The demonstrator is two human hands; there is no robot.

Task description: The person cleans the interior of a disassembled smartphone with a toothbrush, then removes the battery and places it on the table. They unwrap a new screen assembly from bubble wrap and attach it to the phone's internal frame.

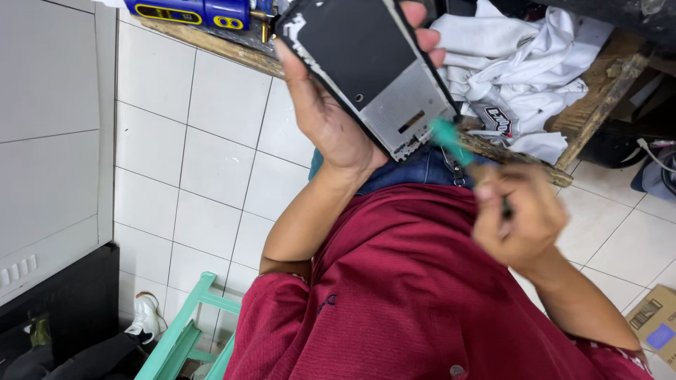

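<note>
My left hand (331, 112) holds up a flat black device panel (366, 63) with a bare silver metal end facing down. Fingertips wrap over its top right edge. My right hand (524, 214) is closed around a green-handled tool (451, 141), blurred, whose tip points up at the panel's silver lower corner. The tool's tip is at or very near the panel; contact cannot be told. Below the hands are my red shirt (422, 295) and blue jeans.
A worn wooden bench edge (598, 105) carries crumpled white cloth (521, 63) and blue cylinders (197, 10). White floor tiles spread left. A mint-green wooden stool (190, 331), a shoe (144, 317), a dark cabinet and a cardboard box (655, 324) sit around.
</note>
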